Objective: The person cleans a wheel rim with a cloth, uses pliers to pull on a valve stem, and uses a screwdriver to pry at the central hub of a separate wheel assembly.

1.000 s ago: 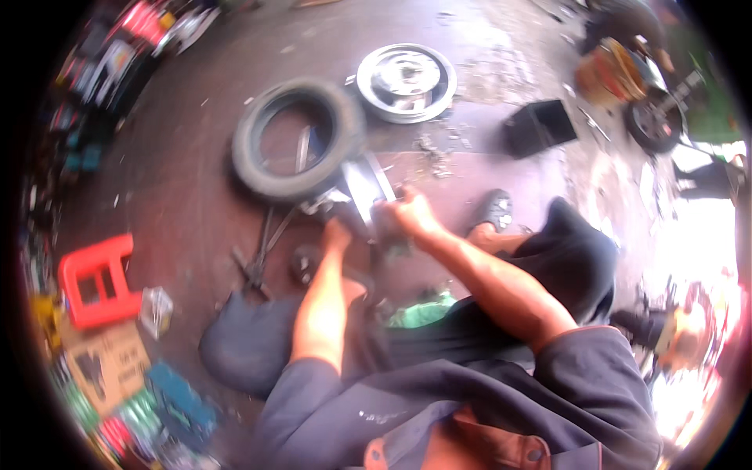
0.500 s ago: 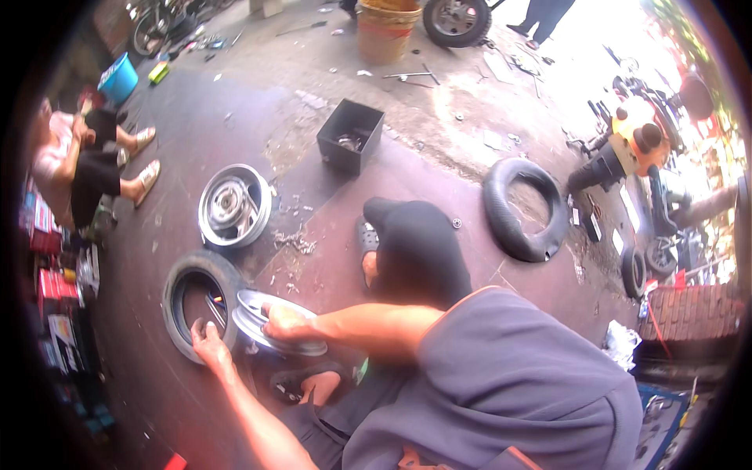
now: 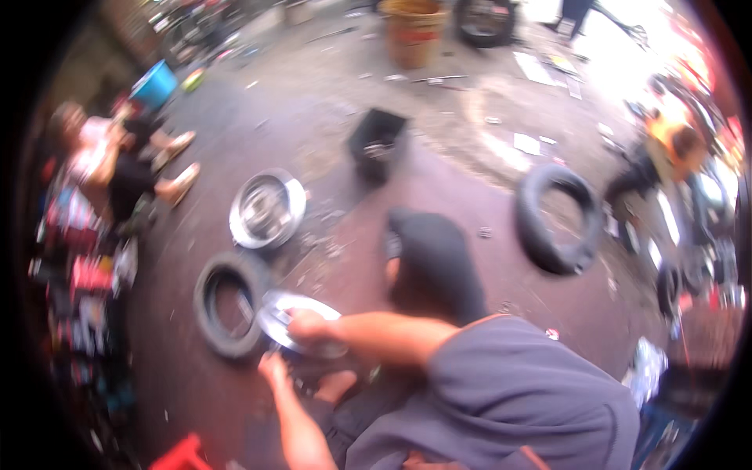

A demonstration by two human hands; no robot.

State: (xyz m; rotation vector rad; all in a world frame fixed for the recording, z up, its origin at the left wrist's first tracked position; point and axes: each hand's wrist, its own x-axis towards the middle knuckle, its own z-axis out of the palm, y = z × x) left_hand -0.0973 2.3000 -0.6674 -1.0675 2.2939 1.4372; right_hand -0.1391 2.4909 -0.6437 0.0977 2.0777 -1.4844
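The right hand [image 3: 309,325] holds the silver rim [image 3: 275,319], which slants down rightward; left of it the tyre [image 3: 229,348] lies on the floor [image 3: 442,188], nearer the left hand [image 3: 274,369], whose grip is too blurred to tell

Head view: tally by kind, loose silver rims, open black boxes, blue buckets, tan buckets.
Silver rims: 2 (held rim in the right hand, floor rim)
Open black box: 1
Blue bucket: 1
Tan bucket: 1
Total: 5
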